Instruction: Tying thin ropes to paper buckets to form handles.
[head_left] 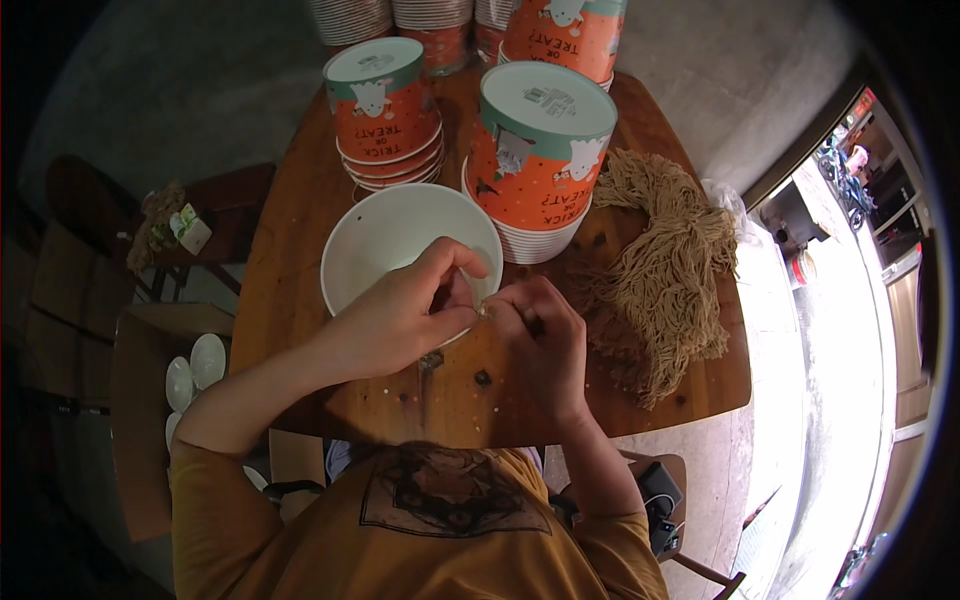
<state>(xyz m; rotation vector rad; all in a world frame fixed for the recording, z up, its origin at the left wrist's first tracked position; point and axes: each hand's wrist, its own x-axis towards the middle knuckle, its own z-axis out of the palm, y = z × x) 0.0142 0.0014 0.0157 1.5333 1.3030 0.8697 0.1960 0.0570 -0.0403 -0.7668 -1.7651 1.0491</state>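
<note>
A white-lined paper bucket (365,235) sits on the wooden table in front of me, its round mouth facing up toward me. My left hand (415,310) reaches over its near rim, thumb and fingers curled in a pinch. Against it, at the rim's right side, my right hand (545,330) is closed too, fingertips meeting the left ones. Between them shows a small bit of tan cord (484,311); most of it is hidden by my fingers. To the right of my right hand lies a big loose heap of tan cords (675,270).
Upside-down stacks of orange buckets with green bands, a left stack (385,115) and a right stack (540,150), stand behind the bucket. More stacks are at the back. A cardboard box (145,400) with white round pieces is on the left floor, near a bench (215,200).
</note>
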